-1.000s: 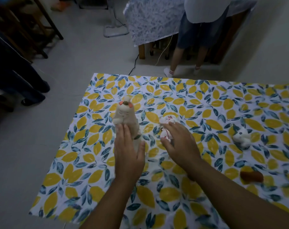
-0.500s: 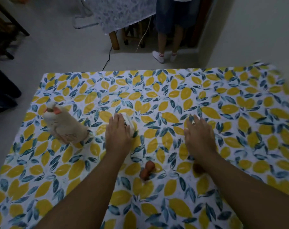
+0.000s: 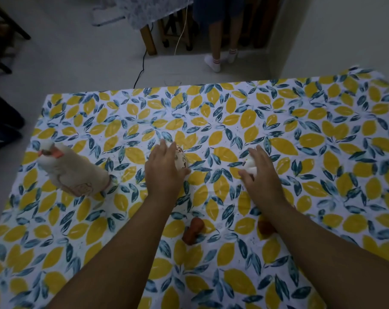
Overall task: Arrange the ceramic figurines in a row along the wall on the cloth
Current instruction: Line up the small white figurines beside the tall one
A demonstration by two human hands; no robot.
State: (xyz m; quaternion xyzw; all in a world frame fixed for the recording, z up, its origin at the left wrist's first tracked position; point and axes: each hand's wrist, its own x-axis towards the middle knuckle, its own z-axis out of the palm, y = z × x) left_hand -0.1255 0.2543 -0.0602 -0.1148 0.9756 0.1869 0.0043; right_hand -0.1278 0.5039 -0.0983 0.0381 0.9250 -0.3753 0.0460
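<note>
The egg-shaped figurine [image 3: 181, 159] stands mid-cloth with the left hand [image 3: 163, 169] cupped over it; whether the fingers actually clamp it cannot be told. To its right, the right hand [image 3: 261, 175] covers a small white figurine [image 3: 249, 163], its hold equally unclear. Left of the egg stands the tall beige bird figurine [image 3: 72, 169], free of both hands. Nearer the person lies a brown figurine [image 3: 193, 233]; another brown one [image 3: 265, 227] peeks from under the right forearm. The lemon-print cloth [image 3: 322, 141] lies on a pale floor [image 3: 66, 52]; behind the egg, a bystander's socked feet [image 3: 213, 63] and a table leg [image 3: 150, 40].
</note>
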